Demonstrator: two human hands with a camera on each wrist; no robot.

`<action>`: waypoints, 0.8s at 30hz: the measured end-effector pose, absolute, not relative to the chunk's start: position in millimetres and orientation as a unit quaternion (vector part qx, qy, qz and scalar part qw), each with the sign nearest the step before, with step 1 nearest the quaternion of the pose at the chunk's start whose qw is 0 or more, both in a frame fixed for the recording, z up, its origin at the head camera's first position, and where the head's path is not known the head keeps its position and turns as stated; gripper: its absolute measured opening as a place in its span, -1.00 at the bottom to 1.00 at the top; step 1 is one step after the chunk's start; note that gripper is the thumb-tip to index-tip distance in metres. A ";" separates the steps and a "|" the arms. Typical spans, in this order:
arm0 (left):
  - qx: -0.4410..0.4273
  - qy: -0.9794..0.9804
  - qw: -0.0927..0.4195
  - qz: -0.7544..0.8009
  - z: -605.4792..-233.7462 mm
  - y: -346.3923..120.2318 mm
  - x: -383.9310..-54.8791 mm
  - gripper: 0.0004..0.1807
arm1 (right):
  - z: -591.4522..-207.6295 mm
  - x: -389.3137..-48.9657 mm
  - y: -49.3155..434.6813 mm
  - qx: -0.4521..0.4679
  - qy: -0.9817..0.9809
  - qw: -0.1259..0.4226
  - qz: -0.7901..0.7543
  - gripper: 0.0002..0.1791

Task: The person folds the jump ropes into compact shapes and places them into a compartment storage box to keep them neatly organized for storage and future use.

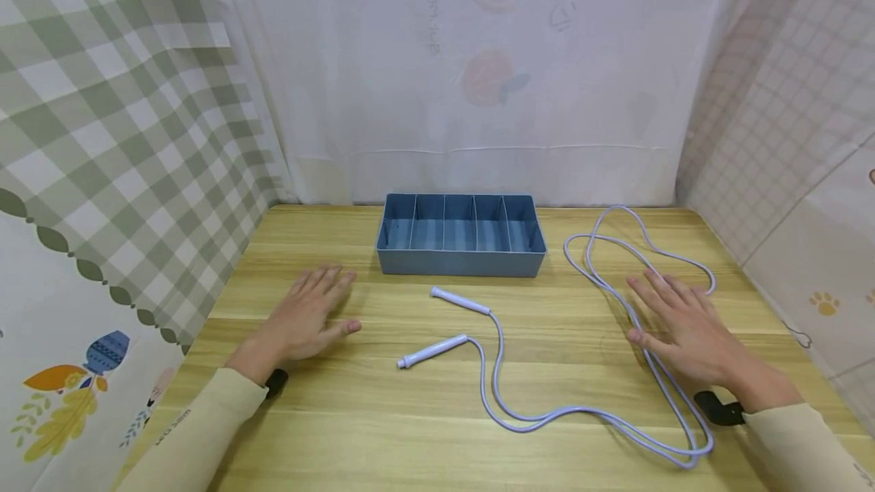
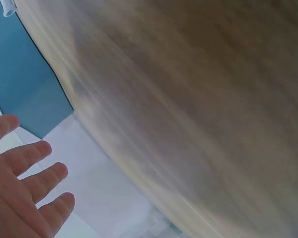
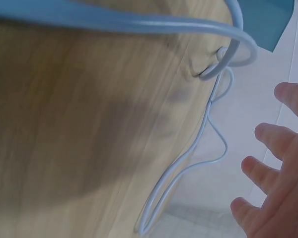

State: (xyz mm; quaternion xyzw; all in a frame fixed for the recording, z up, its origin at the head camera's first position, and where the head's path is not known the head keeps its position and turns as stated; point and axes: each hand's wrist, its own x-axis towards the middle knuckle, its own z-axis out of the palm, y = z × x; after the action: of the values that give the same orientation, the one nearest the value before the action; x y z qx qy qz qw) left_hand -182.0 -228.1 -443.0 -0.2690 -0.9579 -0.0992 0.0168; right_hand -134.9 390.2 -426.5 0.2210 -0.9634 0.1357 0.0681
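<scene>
A light purple jump rope (image 1: 533,424) lies loosely looped over the middle and right of the wooden table. Its two handles, an upper one (image 1: 461,301) and a lower one (image 1: 432,351), point left near the table's middle. My right hand (image 1: 690,329), fingers spread, hovers over the rope's right-hand loops and holds nothing; in the right wrist view the rope (image 3: 188,148) passes beside the fingers. To the left of the handles, my left hand (image 1: 301,317) is spread palm down above the table, holding nothing. Behind the handles sits a blue-grey divided box (image 1: 461,263).
The box has several side-by-side compartments and stands near the back edge of the table (image 1: 328,416). A white printed cloth (image 1: 581,97) hangs behind it. Checked cloth (image 1: 137,97) hangs at the left, and a patterned cloth (image 1: 786,173) at the right.
</scene>
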 end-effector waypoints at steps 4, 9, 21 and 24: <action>-0.276 -0.956 0.017 -0.101 -442.4 -225.1 -181.8 -0.03 | -426.4 -135.1 388.0 0.229 -0.960 0.078 0.140 -0.04; -0.284 -0.953 0.018 -0.103 -440.8 -221.9 -181.9 -0.03 | -426.5 -135.8 385.3 0.234 -0.958 0.085 0.144 -0.04; -0.301 -0.947 0.020 -0.106 -440.1 -214.3 -181.5 -0.06 | -425.0 -133.9 377.8 0.244 -0.955 0.081 0.145 -0.05; -0.303 -0.947 0.019 -0.108 -439.7 -211.4 -181.3 -0.06 | -424.3 -132.9 376.4 0.246 -0.955 0.081 0.144 -0.05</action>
State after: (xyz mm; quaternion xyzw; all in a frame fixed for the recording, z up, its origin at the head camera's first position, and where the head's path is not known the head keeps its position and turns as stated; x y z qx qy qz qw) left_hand -181.3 -211.4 -439.7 -0.3033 -0.9466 -0.1081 0.0194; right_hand -132.9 376.4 -424.3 0.2463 -0.9550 0.1439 0.0810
